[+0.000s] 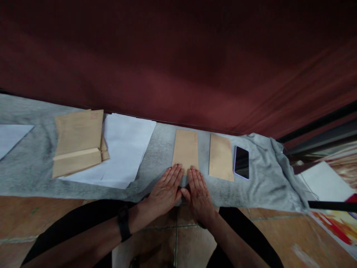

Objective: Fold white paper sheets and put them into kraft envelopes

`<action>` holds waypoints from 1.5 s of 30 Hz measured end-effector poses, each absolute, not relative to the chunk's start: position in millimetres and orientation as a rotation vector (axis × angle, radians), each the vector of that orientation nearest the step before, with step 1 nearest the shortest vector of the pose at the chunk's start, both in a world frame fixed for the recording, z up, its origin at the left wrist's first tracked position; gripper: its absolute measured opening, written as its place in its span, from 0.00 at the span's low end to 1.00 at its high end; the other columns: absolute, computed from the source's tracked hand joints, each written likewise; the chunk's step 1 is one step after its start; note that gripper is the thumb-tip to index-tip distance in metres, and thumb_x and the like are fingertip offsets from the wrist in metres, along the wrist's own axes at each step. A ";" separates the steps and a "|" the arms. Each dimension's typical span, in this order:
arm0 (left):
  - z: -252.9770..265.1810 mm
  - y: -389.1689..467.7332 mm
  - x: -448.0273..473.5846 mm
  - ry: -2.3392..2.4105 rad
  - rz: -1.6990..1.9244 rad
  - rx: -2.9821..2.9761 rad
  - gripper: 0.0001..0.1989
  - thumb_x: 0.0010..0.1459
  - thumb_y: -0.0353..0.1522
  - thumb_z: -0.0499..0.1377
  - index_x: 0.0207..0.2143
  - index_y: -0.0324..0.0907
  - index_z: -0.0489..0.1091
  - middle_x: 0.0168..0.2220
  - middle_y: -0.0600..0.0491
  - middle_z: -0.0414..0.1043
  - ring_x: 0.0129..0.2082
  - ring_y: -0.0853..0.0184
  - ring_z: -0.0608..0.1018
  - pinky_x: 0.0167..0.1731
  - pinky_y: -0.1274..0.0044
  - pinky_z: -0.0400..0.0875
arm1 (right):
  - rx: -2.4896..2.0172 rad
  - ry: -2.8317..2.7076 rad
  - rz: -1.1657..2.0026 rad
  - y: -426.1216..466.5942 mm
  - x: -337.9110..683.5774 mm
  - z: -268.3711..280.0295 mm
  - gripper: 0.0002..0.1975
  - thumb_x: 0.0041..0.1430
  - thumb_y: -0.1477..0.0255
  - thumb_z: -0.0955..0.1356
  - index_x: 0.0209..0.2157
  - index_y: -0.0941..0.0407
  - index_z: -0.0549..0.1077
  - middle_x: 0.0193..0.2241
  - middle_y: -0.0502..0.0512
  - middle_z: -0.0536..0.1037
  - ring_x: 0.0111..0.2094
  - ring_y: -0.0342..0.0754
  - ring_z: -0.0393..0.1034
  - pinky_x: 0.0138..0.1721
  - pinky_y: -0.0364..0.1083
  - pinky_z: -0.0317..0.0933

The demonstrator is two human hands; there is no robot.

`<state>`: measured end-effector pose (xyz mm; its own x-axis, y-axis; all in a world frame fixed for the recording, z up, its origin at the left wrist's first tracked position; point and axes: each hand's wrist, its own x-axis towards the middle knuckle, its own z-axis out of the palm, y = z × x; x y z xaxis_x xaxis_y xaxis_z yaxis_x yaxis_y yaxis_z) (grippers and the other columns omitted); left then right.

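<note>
A brown paper envelope [185,147] lies flat on the grey cloth in front of me, its printed mark at the top right. My left hand [166,186] rests on its lower left corner, fingers stretched out flat. On the lower right part lies my right hand [198,190], its fingers also straight and flat. The two thumbs nearly meet below the envelope's near edge. The hands hide the envelope's lower corners. To the right, apart from my hand, lies a second brown envelope [221,157].
The grey cloth [262,175] covers a long narrow surface against a dark red wall [173,85]. A phone [241,162] lies right of the second envelope. At left, several brown envelopes [79,134] sit on white paper sheets [128,141]. Another white sheet [12,136] is farther left.
</note>
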<state>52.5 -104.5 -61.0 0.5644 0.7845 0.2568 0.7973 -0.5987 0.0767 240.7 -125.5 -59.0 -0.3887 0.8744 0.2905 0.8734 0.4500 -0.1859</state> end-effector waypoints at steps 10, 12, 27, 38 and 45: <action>-51.5 -107.1 48.7 -1.478 -0.316 -2.673 0.39 0.69 0.48 0.51 0.68 0.25 0.54 0.70 0.30 0.54 0.71 0.49 0.58 0.70 0.60 0.54 | -1.575 -2.353 -0.115 -130.3 249.9 -60.6 0.39 0.74 0.54 0.56 0.73 0.66 0.43 0.71 0.73 0.53 0.71 0.63 0.50 0.67 0.61 0.56; -50.6 -107.0 48.7 -1.488 -0.328 -2.678 0.41 0.68 0.50 0.51 0.68 0.25 0.53 0.70 0.30 0.54 0.72 0.48 0.57 0.70 0.59 0.54 | -1.578 -2.347 -0.132 -130.2 252.2 -61.8 0.39 0.74 0.55 0.56 0.73 0.66 0.43 0.71 0.73 0.54 0.71 0.63 0.52 0.67 0.62 0.56; -42.8 -101.8 45.8 -1.180 -0.296 -2.879 0.37 0.71 0.49 0.48 0.69 0.30 0.54 0.71 0.37 0.54 0.72 0.56 0.56 0.71 0.64 0.48 | -1.602 -2.331 -0.216 -125.3 256.0 -63.5 0.37 0.74 0.55 0.56 0.67 0.72 0.59 0.66 0.81 0.63 0.67 0.66 0.60 0.64 0.63 0.59; -43.5 -102.6 50.6 -1.227 -0.314 -2.792 0.36 0.69 0.51 0.50 0.62 0.27 0.65 0.65 0.33 0.64 0.66 0.52 0.68 0.66 0.65 0.58 | -1.712 -2.341 -0.347 -124.0 257.5 -54.5 0.32 0.74 0.59 0.58 0.60 0.74 0.69 0.60 0.80 0.71 0.60 0.65 0.69 0.60 0.59 0.63; -40.6 -102.1 52.0 -1.309 -0.371 -2.745 0.33 0.70 0.48 0.51 0.59 0.26 0.68 0.61 0.30 0.69 0.63 0.51 0.72 0.61 0.64 0.65 | -1.714 -2.352 -0.394 -122.2 256.2 -49.6 0.29 0.73 0.61 0.59 0.59 0.72 0.70 0.59 0.79 0.73 0.58 0.63 0.71 0.59 0.57 0.64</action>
<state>52.0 -102.1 -40.6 0.6061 0.7550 0.2501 0.7739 -0.6324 0.0336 256.2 -122.2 -49.6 -0.3053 0.8976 0.3179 0.9522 0.2905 0.0942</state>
